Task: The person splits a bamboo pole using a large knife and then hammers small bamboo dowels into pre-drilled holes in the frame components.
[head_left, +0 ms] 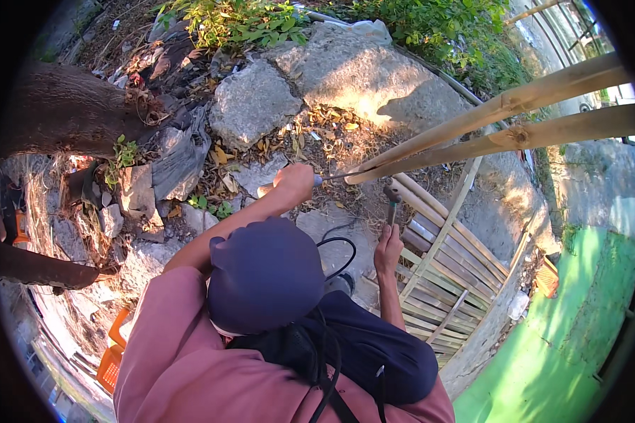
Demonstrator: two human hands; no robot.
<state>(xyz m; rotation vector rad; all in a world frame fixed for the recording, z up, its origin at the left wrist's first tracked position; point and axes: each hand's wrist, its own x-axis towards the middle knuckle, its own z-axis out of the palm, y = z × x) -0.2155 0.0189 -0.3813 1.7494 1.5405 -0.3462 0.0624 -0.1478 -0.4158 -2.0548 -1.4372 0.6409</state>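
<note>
Under the hammer (392,203) spreads rocky, leaf-strewn outdoor ground (331,137).

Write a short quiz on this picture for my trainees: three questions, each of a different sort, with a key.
1. Short answer: Which tool does the right hand grip?
2. Fill in the blank: The slim metal tool in the left hand points toward two long ____.
3. True or false: In the picture, the slatted frame lies to the right of the left hand.

Key: 1. A hammer. 2. Poles. 3. True.
</note>
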